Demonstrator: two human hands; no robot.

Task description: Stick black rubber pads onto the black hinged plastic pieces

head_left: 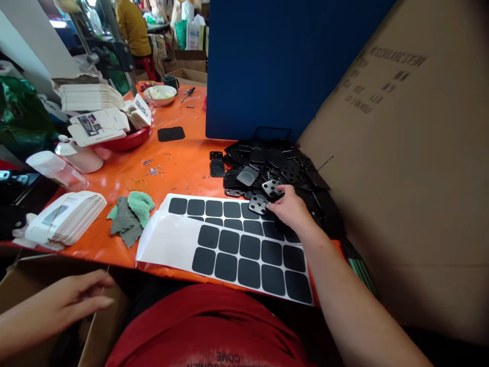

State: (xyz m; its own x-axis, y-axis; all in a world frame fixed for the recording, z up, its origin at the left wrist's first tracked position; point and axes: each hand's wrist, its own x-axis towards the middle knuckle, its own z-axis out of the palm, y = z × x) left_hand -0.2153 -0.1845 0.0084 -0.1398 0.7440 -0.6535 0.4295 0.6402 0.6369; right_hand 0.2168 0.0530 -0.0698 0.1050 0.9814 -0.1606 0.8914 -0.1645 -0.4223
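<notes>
My right hand [291, 208] is at the near side of a heap of black plastic pieces [273, 158]. Its fingers pinch the edge of a small black plate with round holes [259, 204]; a second holed plate [271, 188] lies by the index fingertip. Below are white sheets bearing rows of dark grey rounded-square stickers [250, 247], with bare backing showing at the left end of the top sheet. My left hand [82, 295] hangs over an open cardboard box [101, 331], holding nothing, fingers apart.
A blue panel [263, 66] and a large cardboard sheet [401, 168] wall off the back and right. Cloths [132, 214], stacked white cartons [66, 216], bottles [78, 155] and a bowl [160, 94] stand on the orange table [183, 173]. A person in yellow [133, 28] is farther back.
</notes>
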